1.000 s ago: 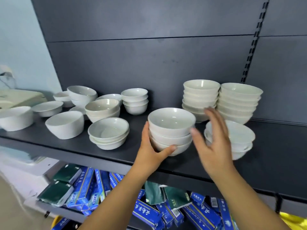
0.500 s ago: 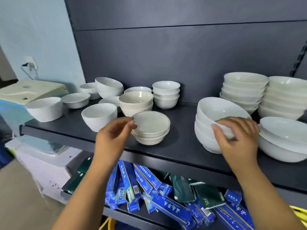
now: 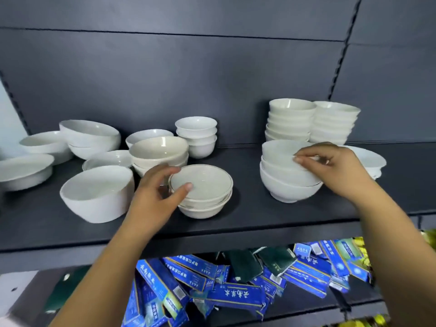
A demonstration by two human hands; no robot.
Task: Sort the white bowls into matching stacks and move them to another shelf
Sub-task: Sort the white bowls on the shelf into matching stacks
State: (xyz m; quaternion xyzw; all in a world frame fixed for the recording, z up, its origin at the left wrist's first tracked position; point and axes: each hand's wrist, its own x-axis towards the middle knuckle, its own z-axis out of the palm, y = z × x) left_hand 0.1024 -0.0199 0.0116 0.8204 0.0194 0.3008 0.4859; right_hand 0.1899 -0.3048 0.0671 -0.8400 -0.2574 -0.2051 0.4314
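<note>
Left hand (image 3: 155, 197), short of mid stack (image 3: 203, 194) before, now pinches its top rim, thumb inside. Right hand (image 3: 337, 168) still pinches right stack (image 3: 285, 182) top rim. Both stacks near shelf (image 3: 259, 220) front edge, mouths up; round, no long axis.

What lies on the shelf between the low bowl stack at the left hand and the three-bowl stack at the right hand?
Nothing: in the head view, only bare dark shelf separates the low bowl stack from the three-bowl stack.
</note>
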